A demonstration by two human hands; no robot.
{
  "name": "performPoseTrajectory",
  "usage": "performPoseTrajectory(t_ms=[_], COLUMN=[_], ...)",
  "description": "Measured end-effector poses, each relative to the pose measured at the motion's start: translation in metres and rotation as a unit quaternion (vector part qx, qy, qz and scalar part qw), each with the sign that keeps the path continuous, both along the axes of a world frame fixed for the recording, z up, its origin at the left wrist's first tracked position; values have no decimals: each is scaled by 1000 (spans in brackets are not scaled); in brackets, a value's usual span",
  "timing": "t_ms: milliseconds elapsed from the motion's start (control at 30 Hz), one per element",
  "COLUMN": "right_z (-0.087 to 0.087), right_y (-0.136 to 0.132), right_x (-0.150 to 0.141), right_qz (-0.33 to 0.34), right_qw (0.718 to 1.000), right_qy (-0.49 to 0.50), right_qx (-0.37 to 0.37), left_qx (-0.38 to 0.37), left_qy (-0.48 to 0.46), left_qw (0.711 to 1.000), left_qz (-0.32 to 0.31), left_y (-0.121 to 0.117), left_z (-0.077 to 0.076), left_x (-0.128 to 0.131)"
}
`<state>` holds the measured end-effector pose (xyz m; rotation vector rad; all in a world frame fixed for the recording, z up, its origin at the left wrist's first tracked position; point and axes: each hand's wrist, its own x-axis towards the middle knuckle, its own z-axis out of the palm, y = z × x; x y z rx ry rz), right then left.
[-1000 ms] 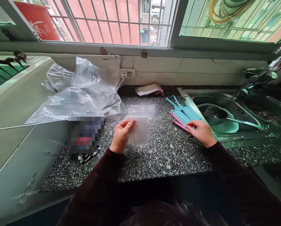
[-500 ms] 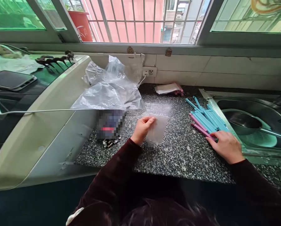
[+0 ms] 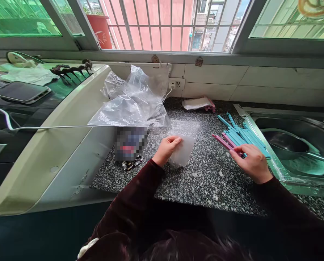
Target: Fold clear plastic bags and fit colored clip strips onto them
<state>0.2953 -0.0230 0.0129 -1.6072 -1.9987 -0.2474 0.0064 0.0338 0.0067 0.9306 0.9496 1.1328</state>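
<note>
My left hand (image 3: 167, 148) pinches a small translucent plastic bag (image 3: 185, 149) by its left edge, thumb on top, over the counter. To the right, the closed fingers of my right hand (image 3: 251, 161) grip a slim pink plastic stick (image 3: 222, 141), shaped like a bag clip. Its far end points up and left; the near end is hidden by my fingers. Just beyond that hand lies a loose pile of blue plastic sticks (image 3: 242, 135) of the same kind. Another pink stick (image 3: 228, 139) rests at the pile's left side.
Beside the pile is a steel sink (image 3: 255, 125) with a dark pan (image 3: 283, 141) in it. Crumpled clear plastic (image 3: 131, 105) lies at the back left, near a blurred-out item (image 3: 130, 143). A white cable (image 3: 55, 127) crosses the left side. A flat packet (image 3: 196, 103) lies by the wall.
My right hand has drawn a pink stick a little left, away from the pile. The bag in my left hand now tilts to the right. The view has shifted slightly.
</note>
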Motion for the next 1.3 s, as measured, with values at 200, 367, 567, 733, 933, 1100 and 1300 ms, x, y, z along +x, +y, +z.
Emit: performPoseTrajectory(t_ms=[200,367,567,733,933,1100,1300], right_z=[18,16,-2,-8,-9,-10,-10], right_y=[21,32,31,27,28,28,28], right_x=[-50,-76,-85,-86,-87,-87,-86], right_qz=[113,159,178,178,188,191,184], right_qw=[984,964,936,910,903,900,895], right_qy=[133,189,253,299,304,300,309], right_qx=[-37,-99,-167,-224,-239,-253,-264], left_qx=[8,-10,-21,-7,-16,-17,-4], left_qy=[32,69,82,82,60,45,51], left_qw=[998,986,989,990,988,989,985], left_qz=[-53,-151,-123,-112,-141,-142,-167], left_y=[1,3,2,0,-2,-4,-5], left_z=[-4,-8,-9,-10,-7,-4,-3], left_x=[-2,-4,-1,-1,1,2,1])
